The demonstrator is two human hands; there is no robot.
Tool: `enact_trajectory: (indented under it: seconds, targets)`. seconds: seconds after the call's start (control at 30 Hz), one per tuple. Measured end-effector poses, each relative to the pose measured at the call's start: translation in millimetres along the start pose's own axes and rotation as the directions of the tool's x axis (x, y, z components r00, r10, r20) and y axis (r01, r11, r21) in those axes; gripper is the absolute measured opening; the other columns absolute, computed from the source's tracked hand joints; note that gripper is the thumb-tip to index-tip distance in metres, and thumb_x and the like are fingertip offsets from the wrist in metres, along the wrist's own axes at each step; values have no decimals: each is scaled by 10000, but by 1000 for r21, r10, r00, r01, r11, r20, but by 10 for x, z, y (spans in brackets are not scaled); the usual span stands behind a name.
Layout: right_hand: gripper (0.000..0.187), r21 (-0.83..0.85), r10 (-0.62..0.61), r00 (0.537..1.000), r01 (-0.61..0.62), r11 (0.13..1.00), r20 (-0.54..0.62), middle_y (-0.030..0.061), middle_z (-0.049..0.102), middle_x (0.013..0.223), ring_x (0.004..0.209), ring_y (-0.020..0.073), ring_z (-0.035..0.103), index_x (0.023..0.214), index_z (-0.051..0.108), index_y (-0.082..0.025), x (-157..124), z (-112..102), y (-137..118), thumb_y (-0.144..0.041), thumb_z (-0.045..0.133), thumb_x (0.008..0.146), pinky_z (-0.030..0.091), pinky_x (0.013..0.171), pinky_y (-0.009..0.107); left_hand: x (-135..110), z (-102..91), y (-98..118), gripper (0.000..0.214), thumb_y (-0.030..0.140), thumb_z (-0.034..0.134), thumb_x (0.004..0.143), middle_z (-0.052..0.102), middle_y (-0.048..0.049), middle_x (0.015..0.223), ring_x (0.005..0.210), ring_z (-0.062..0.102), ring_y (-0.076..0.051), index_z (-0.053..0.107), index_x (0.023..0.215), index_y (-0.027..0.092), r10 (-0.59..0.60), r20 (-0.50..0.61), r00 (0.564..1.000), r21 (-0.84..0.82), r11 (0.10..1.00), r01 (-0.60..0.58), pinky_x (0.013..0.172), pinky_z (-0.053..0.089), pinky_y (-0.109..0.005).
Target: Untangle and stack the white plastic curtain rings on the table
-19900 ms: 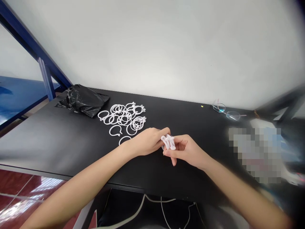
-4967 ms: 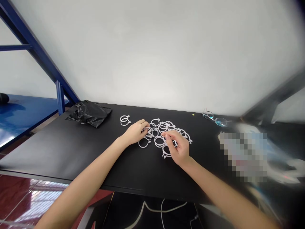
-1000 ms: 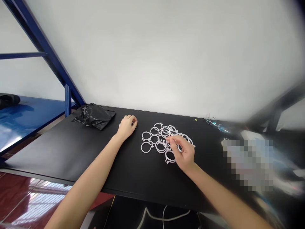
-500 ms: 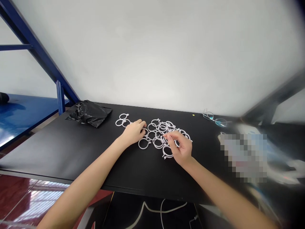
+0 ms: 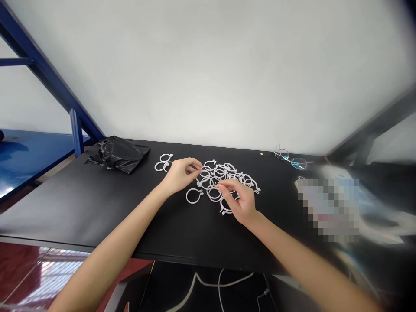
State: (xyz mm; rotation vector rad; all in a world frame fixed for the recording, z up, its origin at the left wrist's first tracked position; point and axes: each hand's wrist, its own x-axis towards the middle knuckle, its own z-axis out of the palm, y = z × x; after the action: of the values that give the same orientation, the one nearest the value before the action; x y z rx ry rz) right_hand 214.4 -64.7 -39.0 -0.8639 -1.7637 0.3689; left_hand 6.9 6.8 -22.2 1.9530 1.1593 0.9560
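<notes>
To my eye, only a small part was finished: at the left of the table (image 5: 182,236), near the bag (image 5: 119,154), about three rings (image 5: 166,163) lay apart from the rest. Most rings were in the pile (image 5: 221,178) at the middle, not set apart. The left hand (image 5: 180,174) was above the pile's left edge, its fingers bent toward the thumb; the right hand (image 5: 242,200) was at the near right side, fingers pinched. I could not tell if either one gripped a ring.
</notes>
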Motion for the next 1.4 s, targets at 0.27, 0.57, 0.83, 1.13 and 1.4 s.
enact_trajectory:
  seconds: [0.27,0.57,0.83,1.13,1.4]
  targets:
    - [116,-93,-98,995,98,991,6,11,686,746,626,129,639,934,649,-203,-4,68,59,-208,702,832,572,575,241,-181,377,257,71,120,578,786,604,-41,900,691,607,-103,623,750,161,184,-100,978,-62,980,-190,508,456,-170]
    - [92,-14,-184,982,184,983,-36,4,687,687,559,118,626,885,661,-194,-23,84,-79,-119,609,888,526,526,232,-296,416,221,237,279,337,982,608,-52,833,633,537,-121,541,975,160,559,15,829,138,820,-555,562,439,-238]
    - [214,33,-271,962,272,962,-39,56,730,840,703,156,701,1087,637,-177,-73,114,-183,-103,570,898,593,621,259,-310,435,216,409,257,214,1000,545,-10,564,475,437,-117,520,741,175,722,-111,682,203,689,-696,488,365,-248]
    - [160,105,-173,985,173,979,-9,8,733,755,653,138,710,940,639,-200,-89,138,-194,-72,558,891,584,604,226,-310,420,201,456,233,181,1000,504,1,499,414,386,-106,450,634,192,709,-47,704,288,684,-670,454,342,-243]
    - [293,65,-21,997,17,998,69,50,749,913,776,168,727,1222,567,-218,-68,95,-89,-184,543,932,614,695,297,-113,-31,61,398,376,347,976,572,-20,580,512,506,-137,553,697,181,556,-97,825,540,726,-426,531,343,-266]
